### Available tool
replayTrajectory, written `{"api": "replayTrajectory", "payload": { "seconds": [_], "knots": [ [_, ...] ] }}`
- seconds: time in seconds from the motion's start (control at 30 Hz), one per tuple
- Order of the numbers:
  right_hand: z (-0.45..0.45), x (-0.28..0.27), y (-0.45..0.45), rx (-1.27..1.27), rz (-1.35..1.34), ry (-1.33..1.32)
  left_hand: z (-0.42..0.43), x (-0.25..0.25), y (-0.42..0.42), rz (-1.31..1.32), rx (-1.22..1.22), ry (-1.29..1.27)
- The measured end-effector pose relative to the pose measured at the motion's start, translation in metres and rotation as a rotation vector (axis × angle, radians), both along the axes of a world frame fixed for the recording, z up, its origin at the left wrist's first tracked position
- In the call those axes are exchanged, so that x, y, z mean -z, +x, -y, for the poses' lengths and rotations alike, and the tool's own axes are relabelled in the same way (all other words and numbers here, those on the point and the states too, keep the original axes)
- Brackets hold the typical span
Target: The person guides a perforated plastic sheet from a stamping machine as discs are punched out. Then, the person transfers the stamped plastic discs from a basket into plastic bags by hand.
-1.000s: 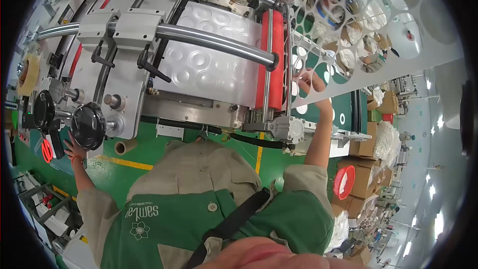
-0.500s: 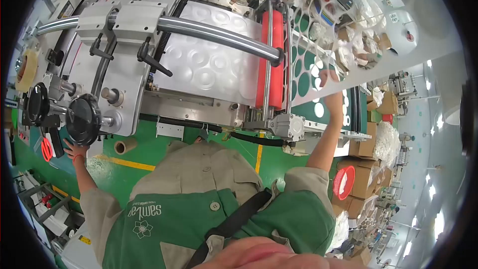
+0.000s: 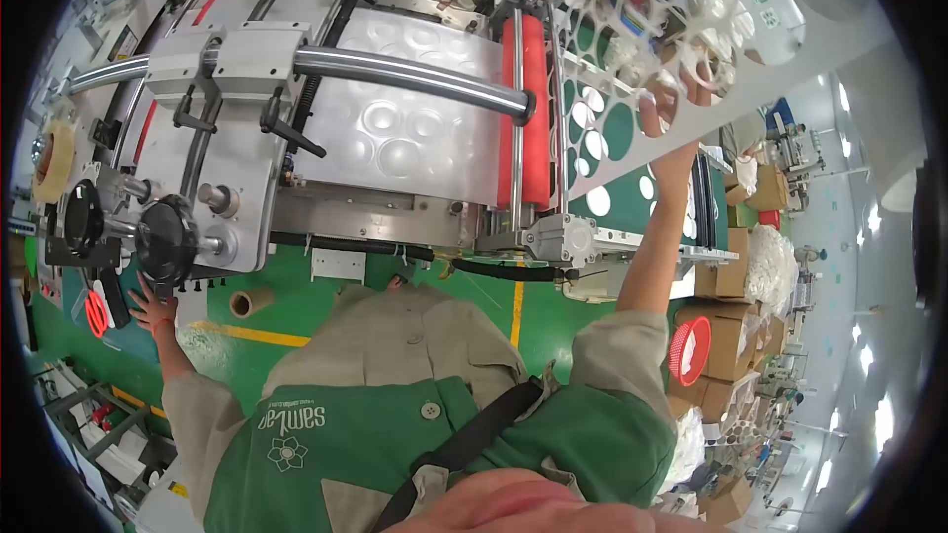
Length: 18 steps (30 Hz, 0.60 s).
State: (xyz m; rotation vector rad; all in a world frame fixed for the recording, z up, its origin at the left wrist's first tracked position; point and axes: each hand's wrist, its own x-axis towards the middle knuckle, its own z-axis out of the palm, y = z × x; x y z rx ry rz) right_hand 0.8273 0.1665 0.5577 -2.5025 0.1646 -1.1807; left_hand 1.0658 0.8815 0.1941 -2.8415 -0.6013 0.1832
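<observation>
My right hand [image 3: 675,104] reaches up behind a white web full of round holes [image 3: 760,89], its fingers apart and partly showing through the holes. Whether the fingertips touch the web I cannot tell. Below it, white discs [image 3: 598,201] lie on a green conveyor belt [image 3: 620,128]. At the lower left my left hand [image 3: 155,311] has its fingers spread, just under a black knob [image 3: 165,240] on the machine. Orange-handled scissors [image 3: 96,314] are close beside that hand. A white sheet with round impressions [image 3: 425,163] runs through the machine to a red roller [image 3: 533,118].
Steel bars [image 3: 415,77] with clamp levers cross the machine. A cardboard tube [image 3: 250,302] stands on the green floor. Cardboard boxes [image 3: 729,336] and a red basket [image 3: 689,350] are at the right. A tape roll [image 3: 49,168] sits at the far left.
My right hand has moved up and farther behind the holed web. My left hand stays by the knob, its fingers spread. The view has shifted slightly, and the impressions on the sheet look different.
</observation>
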Motion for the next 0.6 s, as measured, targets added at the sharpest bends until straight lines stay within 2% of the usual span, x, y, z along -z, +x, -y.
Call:
{"api": "replayTrajectory", "payload": {
  "seconds": [0.07, 0.13, 0.2, 0.27, 0.3, 0.33, 0.37, 0.43, 0.47, 0.53, 0.6],
  "knots": [
    [-0.012, -0.024, 0.018, 0.004, 0.016, -0.186, -0.012, 0.035, 0.001, 0.118, 0.018, 0.057],
    [-0.012, -0.042, 0.033, 0.015, 0.016, -0.142, 0.01, 0.013, -0.009, 0.162, 0.003, 0.069],
    [-0.01, -0.063, 0.047, -0.279, 0.292, 0.13, 0.011, 0.007, -0.009, 0.206, 0.026, 0.081],
    [0.002, -0.082, 0.047, -0.112, 0.307, 0.058, 0.006, 0.011, -0.01, 0.244, 0.041, 0.088],
    [-0.02, -0.089, 0.052, -0.012, 0.43, 0.193, 0.003, 0.015, -0.011, 0.269, 0.063, 0.111],
    [-0.016, -0.089, 0.052, -0.016, 0.432, 0.179, 0.002, 0.02, -0.01, 0.293, 0.085, 0.134],
    [-0.005, -0.086, 0.051, 0.017, 0.518, 0.013, 0.001, 0.025, -0.009, 0.202, 0.054, 0.194],
    [-0.007, -0.086, 0.052, 0.188, 0.635, -0.236, -0.002, 0.035, -0.01, 0.251, 0.074, 0.161],
    [-0.009, -0.088, 0.056, 0.182, 0.641, -0.247, -0.005, 0.038, -0.009, 0.302, 0.096, 0.143],
    [-0.02, -0.094, 0.065, 0.013, 0.814, -0.15, -0.007, 0.037, -0.007, 0.241, 0.067, 0.108],
    [-0.026, -0.103, 0.065, 0.022, 0.824, -0.263, -0.007, 0.036, -0.006, 0.254, 0.061, 0.079]
  ]
}}
